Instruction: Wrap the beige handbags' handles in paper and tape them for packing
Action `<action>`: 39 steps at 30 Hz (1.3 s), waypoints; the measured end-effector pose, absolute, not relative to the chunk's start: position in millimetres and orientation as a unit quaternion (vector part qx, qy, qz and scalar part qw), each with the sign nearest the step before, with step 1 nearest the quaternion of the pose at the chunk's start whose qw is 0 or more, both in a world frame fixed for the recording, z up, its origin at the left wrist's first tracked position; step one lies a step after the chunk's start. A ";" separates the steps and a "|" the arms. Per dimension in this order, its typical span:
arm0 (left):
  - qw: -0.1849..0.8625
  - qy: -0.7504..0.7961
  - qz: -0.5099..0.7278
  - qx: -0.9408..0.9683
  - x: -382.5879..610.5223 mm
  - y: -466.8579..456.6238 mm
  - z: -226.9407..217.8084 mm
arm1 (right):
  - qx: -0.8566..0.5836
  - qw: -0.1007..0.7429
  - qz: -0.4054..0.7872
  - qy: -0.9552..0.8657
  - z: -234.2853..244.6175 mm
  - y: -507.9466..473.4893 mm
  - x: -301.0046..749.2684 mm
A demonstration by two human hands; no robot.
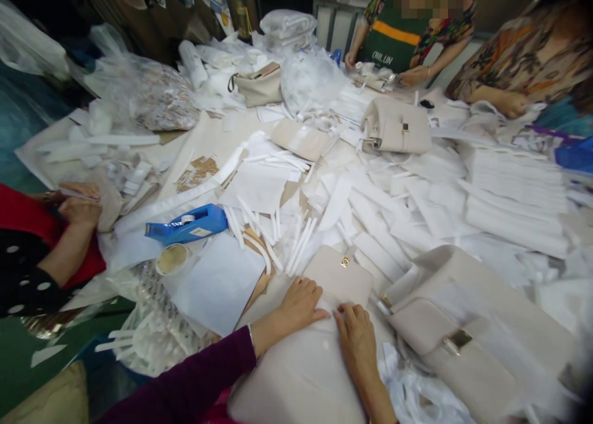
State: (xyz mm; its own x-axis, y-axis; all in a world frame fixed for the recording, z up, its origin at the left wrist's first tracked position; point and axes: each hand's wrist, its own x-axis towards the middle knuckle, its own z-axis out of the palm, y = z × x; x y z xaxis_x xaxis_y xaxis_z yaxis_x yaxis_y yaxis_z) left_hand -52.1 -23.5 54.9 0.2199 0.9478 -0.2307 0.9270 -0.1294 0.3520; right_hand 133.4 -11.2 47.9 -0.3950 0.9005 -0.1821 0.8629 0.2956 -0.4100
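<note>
Directly below your view on the crowded bench, you are pressing both flat, unclenched hands, left hand and right hand, side by side onto a cream handbag whose long axis is running toward you.

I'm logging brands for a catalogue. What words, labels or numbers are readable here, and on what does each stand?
"OMLUN", roughly, in white letters on the green apron of the person across the table; the spelling is uncertain.
White lettering on the side of the blue tape dispenser: too blurred to read.
Pale label on top of the same dispenser: too small to read.
The beige handbags show metal clasps but no readable text.
</note>
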 end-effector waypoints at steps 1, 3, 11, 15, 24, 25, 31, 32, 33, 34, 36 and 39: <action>0.215 0.630 0.020 0.746 -51.9 -23.8 54.6 | -0.544 0.049 0.236 -0.804 41.1 -11.1 135.3; 0.206 0.641 0.013 0.739 -50.1 -23.6 55.8 | -0.536 0.066 0.254 -0.803 33.5 -12.5 140.9; 0.191 0.546 0.037 0.815 -45.5 -30.4 64.8 | -0.523 0.090 0.313 -0.788 32.3 27.3 155.0; 0.206 0.545 0.029 0.812 -48.1 -32.0 59.2 | -0.603 0.132 0.208 -0.759 29.2 100.4 147.2; 0.221 0.544 0.017 0.809 -47.2 -27.5 61.1 | -0.667 0.159 0.184 -0.704 26.0 161.5 129.9; 0.223 0.545 0.018 0.808 -46.9 -27.3 61.1 | -0.665 0.184 0.186 -0.699 29.2 155.6 133.0; 0.231 0.583 0.015 0.779 -42.0 -23.5 56.8 | -0.541 0.156 0.404 -0.721 40.4 70.8 151.2; 0.230 0.589 0.013 0.774 -41.0 -22.4 56.4 | -0.532 0.124 0.427 -0.721 40.3 57.0 153.7; 0.229 0.593 0.010 0.772 -40.1 -21.4 56.2 | -0.525 0.102 0.438 -0.723 40.0 46.2 156.1; 0.227 0.594 0.008 0.772 -39.3 -20.5 56.5 | -0.520 0.089 0.438 -0.728 39.8 38.5 158.6; 0.218 0.596 0.007 0.773 -38.6 -19.7 58.1 | -0.512 0.077 0.425 -0.742 39.7 32.1 163.3; 0.202 0.597 0.016 0.776 -39.1 -20.7 62.9 | -0.505 0.055 0.424 -0.750 40.6 34.4 167.8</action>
